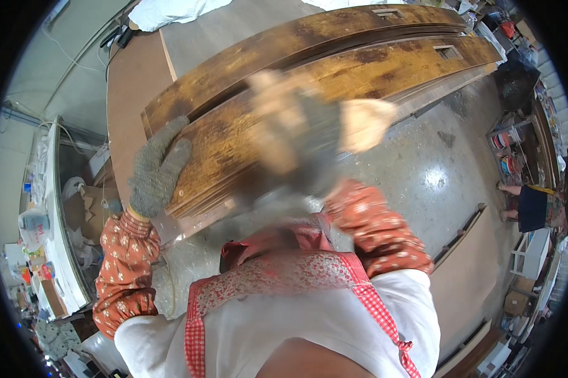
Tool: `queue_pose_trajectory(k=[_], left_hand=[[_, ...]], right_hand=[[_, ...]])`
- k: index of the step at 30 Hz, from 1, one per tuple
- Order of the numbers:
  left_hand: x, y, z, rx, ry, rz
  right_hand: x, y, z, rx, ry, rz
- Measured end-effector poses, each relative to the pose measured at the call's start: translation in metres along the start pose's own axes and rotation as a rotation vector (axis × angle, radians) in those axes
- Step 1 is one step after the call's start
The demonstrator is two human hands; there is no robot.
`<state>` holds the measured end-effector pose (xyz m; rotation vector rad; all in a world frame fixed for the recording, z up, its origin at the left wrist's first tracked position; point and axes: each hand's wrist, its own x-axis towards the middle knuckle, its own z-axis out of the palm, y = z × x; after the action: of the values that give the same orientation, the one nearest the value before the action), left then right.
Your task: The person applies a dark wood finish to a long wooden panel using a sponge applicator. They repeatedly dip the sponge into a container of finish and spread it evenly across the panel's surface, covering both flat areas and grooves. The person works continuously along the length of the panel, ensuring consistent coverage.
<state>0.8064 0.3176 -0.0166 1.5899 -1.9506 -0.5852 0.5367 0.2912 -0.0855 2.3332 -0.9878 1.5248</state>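
Observation:
My left hand [161, 167], in a grey knit glove, lies over the near left end of a long brown-stained wooden board [227, 142]. Its fingers are stretched out and the thumb stands apart. Over the middle of that board, my right hand [315, 135] is smeared by motion in a dark glove. From both sides of this glove sticks out a beige, cloth-like wad [367, 125], which the hand seems wrapped round; blur hides the fingers. A second stained board [284, 47], with a rectangular cutout near its right end, lies parallel behind the first.
The boards rest on a brown worktop [132, 94]. White sheeting [173, 14] lies at its far side. At left stands a white-edged bench [69, 246] with cardboard beneath. A large flat panel [470, 271] is at right, and another person [533, 208] stands beyond, near shelves.

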Motion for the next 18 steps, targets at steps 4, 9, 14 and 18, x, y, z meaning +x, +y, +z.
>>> queue_pose_trajectory(k=[4, 9, 14, 18], left_hand=[[-0.002, -0.009, -0.002, -0.114, 0.031, 0.081], [0.0, -0.016, -0.012, 0.013, 0.03, 0.224], [-0.001, -0.038, -0.004, 0.138, 0.127, 0.333], [0.002, -0.052, 0.001, -0.044, 0.095, 0.427]], right_hand=[[0.02, -0.064, 0.03, 0.286, -0.02, -0.217], [0.007, 0.021, -0.02, 0.001, -0.237, -0.238], [0.001, 0.03, -0.039, -0.169, -0.34, -0.23], [0.03, -0.038, 0.007, 0.04, -0.36, -0.449]])
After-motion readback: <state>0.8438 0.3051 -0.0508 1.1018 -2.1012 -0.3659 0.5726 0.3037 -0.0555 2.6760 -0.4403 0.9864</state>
